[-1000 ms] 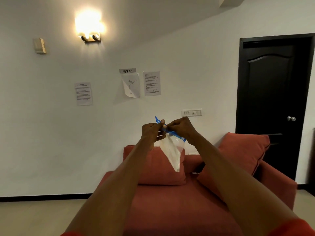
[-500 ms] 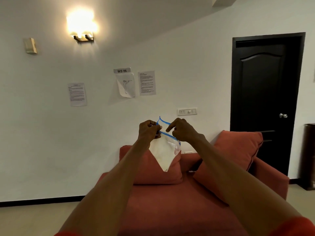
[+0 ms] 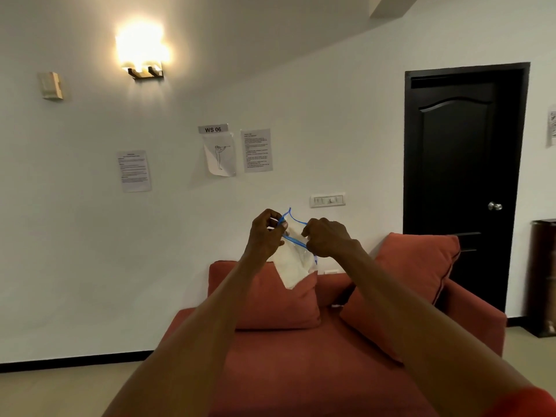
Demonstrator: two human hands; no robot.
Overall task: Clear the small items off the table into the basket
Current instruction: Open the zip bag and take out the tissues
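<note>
I hold a clear zip bag with a blue seal strip up in front of me, at arm's length. Something white lies folded inside it. My left hand pinches the near lip of the bag's mouth. My right hand pinches the other lip, and the mouth gapes between them. The bag hangs down with one corner pointing at the sofa. No table and no basket are in view.
A red sofa with two red cushions stands below my arms against a white wall. A black door is at the right, with a dark cabinet beside it. Papers and a lit lamp hang on the wall.
The bag's mouth, pinched flat a second ago, has been pulled apart by my two hands. My view has drifted slightly to the right.
</note>
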